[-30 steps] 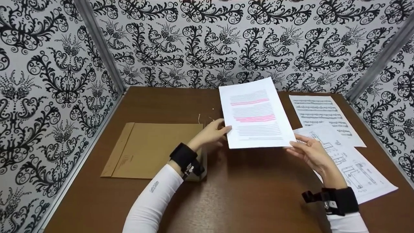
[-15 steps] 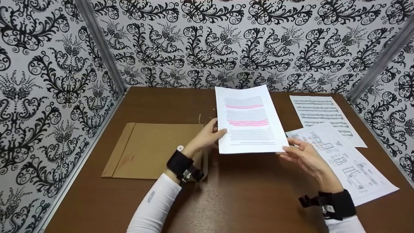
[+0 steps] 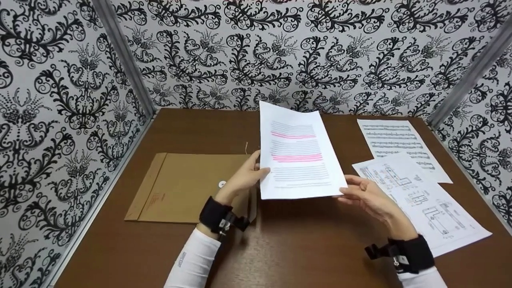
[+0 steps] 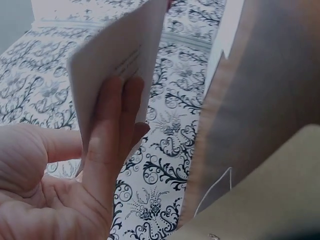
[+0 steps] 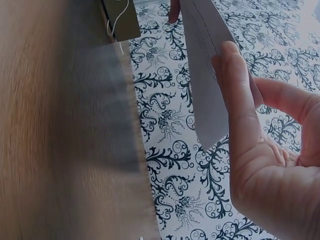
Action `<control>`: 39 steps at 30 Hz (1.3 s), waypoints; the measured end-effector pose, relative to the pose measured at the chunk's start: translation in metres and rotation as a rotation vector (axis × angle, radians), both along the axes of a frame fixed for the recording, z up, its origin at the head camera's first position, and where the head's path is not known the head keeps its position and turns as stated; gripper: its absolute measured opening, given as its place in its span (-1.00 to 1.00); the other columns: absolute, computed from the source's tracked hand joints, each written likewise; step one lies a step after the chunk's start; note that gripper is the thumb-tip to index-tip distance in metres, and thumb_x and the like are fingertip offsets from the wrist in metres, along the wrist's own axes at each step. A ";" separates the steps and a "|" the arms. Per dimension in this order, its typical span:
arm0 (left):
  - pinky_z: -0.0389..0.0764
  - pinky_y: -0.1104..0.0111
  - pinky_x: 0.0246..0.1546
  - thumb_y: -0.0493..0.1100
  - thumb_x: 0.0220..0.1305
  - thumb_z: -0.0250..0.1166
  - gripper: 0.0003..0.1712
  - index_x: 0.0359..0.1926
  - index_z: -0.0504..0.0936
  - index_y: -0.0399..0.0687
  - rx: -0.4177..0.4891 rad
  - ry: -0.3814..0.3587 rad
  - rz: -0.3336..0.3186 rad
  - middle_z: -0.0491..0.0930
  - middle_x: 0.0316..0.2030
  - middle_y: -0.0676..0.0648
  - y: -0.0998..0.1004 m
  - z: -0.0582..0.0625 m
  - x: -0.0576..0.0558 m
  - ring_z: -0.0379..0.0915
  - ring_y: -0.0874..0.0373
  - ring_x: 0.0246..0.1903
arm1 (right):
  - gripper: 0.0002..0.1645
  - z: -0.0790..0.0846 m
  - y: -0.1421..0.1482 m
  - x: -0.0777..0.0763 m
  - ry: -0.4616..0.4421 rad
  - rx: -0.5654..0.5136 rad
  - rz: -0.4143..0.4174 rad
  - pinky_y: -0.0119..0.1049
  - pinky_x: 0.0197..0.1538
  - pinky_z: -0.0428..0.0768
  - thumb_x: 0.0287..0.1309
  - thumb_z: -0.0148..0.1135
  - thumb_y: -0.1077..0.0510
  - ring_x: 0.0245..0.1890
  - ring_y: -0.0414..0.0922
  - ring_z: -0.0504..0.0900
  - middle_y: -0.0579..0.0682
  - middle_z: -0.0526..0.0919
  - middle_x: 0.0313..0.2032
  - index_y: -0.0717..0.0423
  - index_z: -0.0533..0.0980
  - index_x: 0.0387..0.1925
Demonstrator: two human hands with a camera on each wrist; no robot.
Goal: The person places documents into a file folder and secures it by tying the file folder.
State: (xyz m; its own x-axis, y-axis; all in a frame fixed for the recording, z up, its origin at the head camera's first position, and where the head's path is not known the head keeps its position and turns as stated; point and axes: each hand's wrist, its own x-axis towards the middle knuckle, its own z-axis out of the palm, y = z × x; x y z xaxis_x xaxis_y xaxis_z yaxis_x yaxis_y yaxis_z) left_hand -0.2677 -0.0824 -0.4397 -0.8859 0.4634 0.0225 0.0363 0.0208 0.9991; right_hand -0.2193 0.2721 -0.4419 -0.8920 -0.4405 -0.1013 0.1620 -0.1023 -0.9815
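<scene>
Raised above the table is a white printed paper point(image 3: 298, 160) with lines of text, some highlighted in pink; whether it is one sheet or a thin stack I cannot tell. My left hand point(image 3: 245, 178) pinches its left edge, thumb in front and fingers behind, as the left wrist view shows on the paper's back point(image 4: 112, 65). At the lower right corner, my right hand point(image 3: 372, 202) pinches it likewise. Below my left forearm lies a brown string-tie envelope point(image 3: 192, 184) with a white button point(image 3: 222, 184), its right end partly hidden by that arm.
On the right of the brown table point(image 3: 304, 248) a sheet of technical drawings point(image 3: 424, 204) overlaps a sheet of music point(image 3: 394, 138). Patterned black-and-white walls point(image 3: 280, 52) stand behind and at both sides. A thin string point(image 3: 246, 147) sticks out by the envelope's far right corner.
Both hands have carried the highlighted paper left and somewhat toward me. Its far edge now bends more, and more of the drawing sheet shows.
</scene>
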 end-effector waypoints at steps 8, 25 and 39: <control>0.67 0.42 -0.24 -0.41 0.49 -0.03 -0.26 0.58 -0.08 -0.27 0.031 -0.010 -0.020 0.48 0.23 -0.58 -0.010 0.000 0.003 0.67 0.19 -0.16 | -0.62 0.002 -0.003 -0.002 -0.002 -0.004 0.028 -0.33 0.00 0.75 0.37 0.09 0.42 -0.14 -0.16 0.83 -0.08 0.80 -0.11 0.03 0.43 0.12; 0.70 0.35 -0.24 -0.31 0.51 0.09 -0.20 0.63 -0.05 -0.05 -0.031 -0.101 -0.092 0.64 0.17 -0.37 -0.026 -0.003 0.003 0.71 0.25 -0.26 | -0.49 0.013 -0.009 -0.018 -0.009 0.008 0.061 -0.30 -0.06 0.76 0.44 0.04 0.33 -0.04 -0.18 0.80 -0.11 0.79 -0.02 0.16 0.22 0.35; 0.71 0.37 -0.20 -0.38 0.49 0.06 -0.24 0.59 -0.02 -0.20 0.072 -0.143 -0.283 0.70 0.10 -0.20 -0.032 -0.010 0.002 0.73 0.21 -0.15 | -0.10 0.015 -0.007 -0.045 -0.011 0.039 0.041 -0.29 -0.07 0.77 0.46 0.00 0.33 -0.06 -0.22 0.79 -0.19 0.77 -0.02 0.39 -0.27 0.57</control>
State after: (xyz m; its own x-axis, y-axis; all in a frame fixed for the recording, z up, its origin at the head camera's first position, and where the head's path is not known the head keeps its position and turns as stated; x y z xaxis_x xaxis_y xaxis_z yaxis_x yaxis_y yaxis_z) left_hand -0.2656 -0.1148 -0.4495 -0.7185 0.6936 -0.0513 -0.1101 -0.0405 0.9931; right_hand -0.2642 0.2653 -0.4272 -0.8718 -0.4726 -0.1290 0.1766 -0.0574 -0.9826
